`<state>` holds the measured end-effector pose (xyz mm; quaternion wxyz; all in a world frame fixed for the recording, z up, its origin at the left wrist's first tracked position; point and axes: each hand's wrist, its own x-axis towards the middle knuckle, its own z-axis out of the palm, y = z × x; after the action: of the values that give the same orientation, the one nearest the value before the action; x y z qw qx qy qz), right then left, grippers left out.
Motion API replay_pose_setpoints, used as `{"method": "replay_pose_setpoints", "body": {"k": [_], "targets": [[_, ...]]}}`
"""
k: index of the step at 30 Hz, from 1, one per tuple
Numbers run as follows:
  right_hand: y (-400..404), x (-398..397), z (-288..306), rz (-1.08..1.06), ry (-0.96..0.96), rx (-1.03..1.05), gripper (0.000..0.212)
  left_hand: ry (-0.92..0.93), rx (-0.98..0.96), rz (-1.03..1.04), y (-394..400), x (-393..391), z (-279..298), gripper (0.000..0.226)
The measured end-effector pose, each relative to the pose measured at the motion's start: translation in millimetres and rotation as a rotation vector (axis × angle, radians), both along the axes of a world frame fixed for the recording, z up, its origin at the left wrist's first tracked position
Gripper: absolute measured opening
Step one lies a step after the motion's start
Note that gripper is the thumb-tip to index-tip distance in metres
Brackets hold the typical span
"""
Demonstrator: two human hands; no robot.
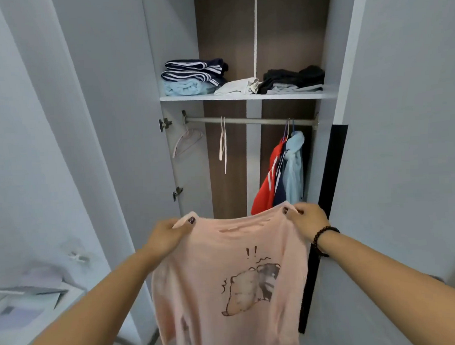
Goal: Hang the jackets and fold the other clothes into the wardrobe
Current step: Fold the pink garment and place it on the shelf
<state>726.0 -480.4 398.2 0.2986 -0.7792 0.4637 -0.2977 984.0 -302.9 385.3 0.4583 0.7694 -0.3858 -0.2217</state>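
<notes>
A pale pink shirt (227, 283) with a printed cartoon hangs spread in front of me. My left hand (169, 234) pinches its upper left corner and my right hand (308, 219) pinches its upper right corner. Behind it the wardrobe stands open. On the shelf (243, 96) lie folded clothes: a navy striped stack over a light blue piece (192, 76), a white piece (237, 87) and a dark stack (294, 80). Under the shelf runs a rail (250, 120) with a red jacket (268, 186) and a light blue jacket (294, 166) at its right end.
Empty hangers are on the rail: a pink one (186, 141) at the left and white ones (223, 143) near the middle. The wardrobe's left door (108, 125) and right door (403, 136) stand open. A desk with papers (25, 307) is at the lower left.
</notes>
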Motion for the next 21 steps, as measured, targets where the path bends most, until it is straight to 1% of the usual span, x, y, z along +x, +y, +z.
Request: {"method": "replay_pose_setpoints", "body": {"k": [2,4,5,6,7,8,9,10,11,13,15,17,19,21], "targets": [[2,9,23,-0.069,-0.216,-0.049,0.036,-0.078,-0.144,0.076,-17,-7,25,0.045],[10,15,32,-0.005,-0.416,-0.123,0.022,-0.145,-0.360,0.086,-28,-21,38,0.046],[14,14,31,0.066,-0.423,-0.154,0.017,-0.228,-0.406,0.057,-29,-25,38,0.045],[16,10,24,0.137,-0.329,-0.159,0.016,-0.378,-0.361,0.024,-27,-24,31,0.042],[15,2,13,0.195,-0.141,-0.125,0.019,-0.535,-0.235,0.000,-23,-19,22,0.039],[12,-8,0,0.224,0.080,-0.070,0.026,-0.615,-0.069,0.022,-17,-6,9,0.039],[7,-21,-15,0.205,0.238,-0.005,0.036,-0.596,0.074,0.072,-7,8,-3,0.041],[2,-32,-28,0.152,0.288,0.054,0.046,-0.551,0.147,0.111,2,18,-15,0.045],[-3,-41,-38,0.094,0.262,0.094,0.051,-0.520,0.177,0.126,9,24,-25,0.047],[-4,-42,-48,0.042,0.226,0.086,0.046,-0.519,0.189,0.078,9,19,-36,0.048],[1,-33,-52,0.056,0.231,0.045,0.042,-0.487,0.137,0.031,3,3,-39,0.050],[7,-26,-54,0.086,0.221,0.044,0.044,-0.386,0.088,0.026,-4,-12,-34,0.050],[8,-25,-54,0.115,0.193,0.089,0.040,-0.187,0.020,0.057,-8,-18,-29,0.043],[10,-27,-54,0.140,0.187,0.158,0.034,0.065,-0.081,0.064,-6,-22,-25,0.040]]}}
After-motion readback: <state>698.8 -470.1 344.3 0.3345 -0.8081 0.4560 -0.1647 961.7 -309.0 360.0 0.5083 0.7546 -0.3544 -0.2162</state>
